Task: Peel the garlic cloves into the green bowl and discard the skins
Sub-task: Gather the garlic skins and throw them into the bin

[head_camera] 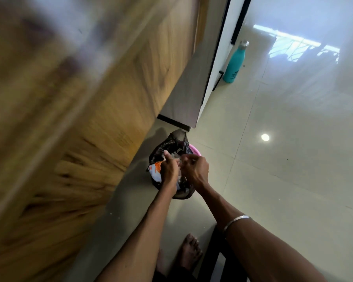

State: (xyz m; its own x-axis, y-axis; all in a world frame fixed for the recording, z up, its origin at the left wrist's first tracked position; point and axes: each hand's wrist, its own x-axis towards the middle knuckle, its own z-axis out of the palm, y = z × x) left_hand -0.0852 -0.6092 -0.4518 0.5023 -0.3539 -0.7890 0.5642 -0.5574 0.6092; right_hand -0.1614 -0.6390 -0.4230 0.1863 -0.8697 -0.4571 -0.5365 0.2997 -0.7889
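Both of my hands are held together over a pink bin (195, 150) lined with a black bag (165, 145), which stands on the floor. My left hand (169, 169) is curled, with pale garlic skins (176, 158) showing at its fingertips. My right hand (196, 167) touches the left one, its fingers bent toward the skins; whether it grips anything is hidden. An orange and white wrapper (156, 171) lies in the bin under my left hand. No green bowl or garlic cloves are in view.
A wooden cabinet side (90, 119) rises close on the left, blurred. A teal bottle (234, 62) stands on the glossy tiled floor (283, 159) by a white door frame. My bare foot (189, 253) is below the bin, next to a dark frame.
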